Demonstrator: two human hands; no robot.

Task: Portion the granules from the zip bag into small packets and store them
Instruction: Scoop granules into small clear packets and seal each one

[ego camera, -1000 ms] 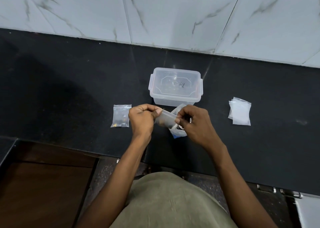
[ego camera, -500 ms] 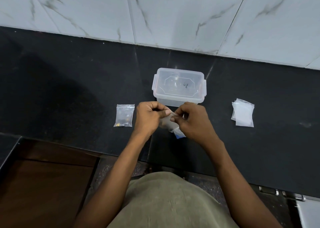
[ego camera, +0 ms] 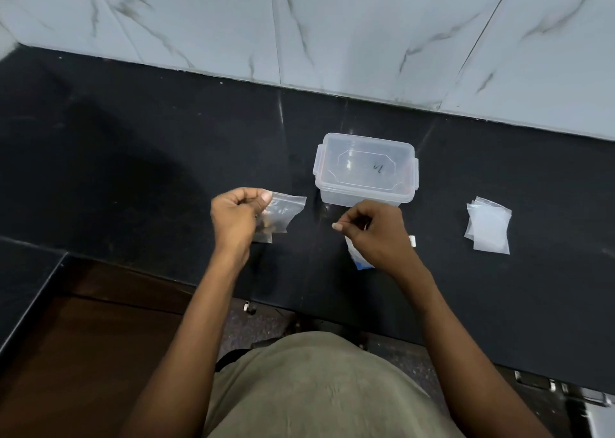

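Note:
My left hand (ego camera: 234, 219) pinches a small clear packet (ego camera: 287, 212) with a few brown granules at its bottom, held just above the black counter (ego camera: 166, 171). A corner of a second small packet (ego camera: 263, 238) shows under that hand. My right hand (ego camera: 374, 234) is apart from it, fingers curled. The zip bag (ego camera: 358, 260), with a blue strip, pokes out from beneath its palm. A clear lidded container (ego camera: 366, 168) stands right behind the right hand. A stack of empty small packets (ego camera: 489, 226) lies to the right.
A marble-tiled wall (ego camera: 332, 31) rises behind the counter. The counter's front edge runs just in front of my body, with a step down to a brown surface (ego camera: 83, 354) at the lower left.
My hands have parted. The left hand carried the small packet leftward to above where a filled packet lay; the right hand stayed near the container with the zip bag.

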